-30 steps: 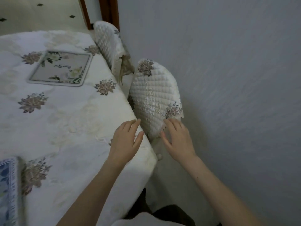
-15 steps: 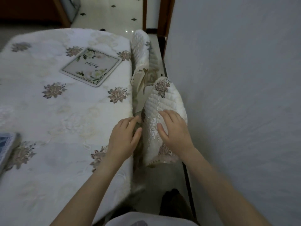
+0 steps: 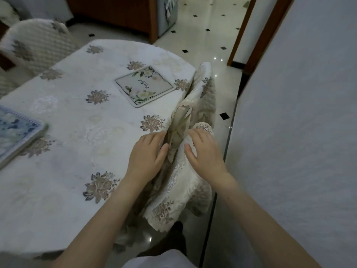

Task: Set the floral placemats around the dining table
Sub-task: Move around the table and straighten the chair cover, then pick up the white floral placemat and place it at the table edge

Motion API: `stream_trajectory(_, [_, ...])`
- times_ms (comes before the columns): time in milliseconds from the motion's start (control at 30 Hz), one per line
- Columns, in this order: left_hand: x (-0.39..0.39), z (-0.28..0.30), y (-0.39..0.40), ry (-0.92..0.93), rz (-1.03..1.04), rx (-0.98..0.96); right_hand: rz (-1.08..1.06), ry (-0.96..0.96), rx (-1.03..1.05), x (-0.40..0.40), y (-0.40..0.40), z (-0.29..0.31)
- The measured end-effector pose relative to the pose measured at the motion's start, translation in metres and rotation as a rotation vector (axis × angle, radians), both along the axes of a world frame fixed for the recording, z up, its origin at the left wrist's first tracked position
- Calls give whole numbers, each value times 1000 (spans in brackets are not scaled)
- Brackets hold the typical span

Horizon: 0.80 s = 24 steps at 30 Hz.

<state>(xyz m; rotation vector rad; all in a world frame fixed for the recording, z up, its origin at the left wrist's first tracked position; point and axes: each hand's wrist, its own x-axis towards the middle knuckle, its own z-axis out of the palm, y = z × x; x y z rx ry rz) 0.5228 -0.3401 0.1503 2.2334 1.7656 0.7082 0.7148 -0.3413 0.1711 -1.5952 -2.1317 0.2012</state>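
My left hand lay flat at the table's edge, fingers together and spread over the cloth, gripping nothing; my right hand rested just beside it, palm down on the covered back of the near chair, fingers loosely splayed and empty too; between the two hands ran the fold where the tablecloth met the chair cover. One floral placemat was already laid, well beyond my fingertips and a little to the left, square to the far chair; a blue patterned one sat far off to the left of my left hand, half out of view. I judged the step in hand to be shifting or steadying this chair at its place rather than laying a mat, since no mat lay in front of it; whether the chair was pushed in or drawn out I could not tell. The next move, I judged, called for fetching another mat, and setting it on the bare cloth just left of my left hand.
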Motion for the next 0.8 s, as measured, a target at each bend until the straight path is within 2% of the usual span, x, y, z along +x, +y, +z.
stream_trajectory(333, [17,-37,61,-42,226,-101,196,-69,-73,11,109,-30])
stream_trajectory(667, [5,-13,115,-12,397,-29,447,-111,-89,-17,207,-18])
stream_trajectory(800, [4,-22,135,73,476,-51,564,-145,-68,-26,246,-27])
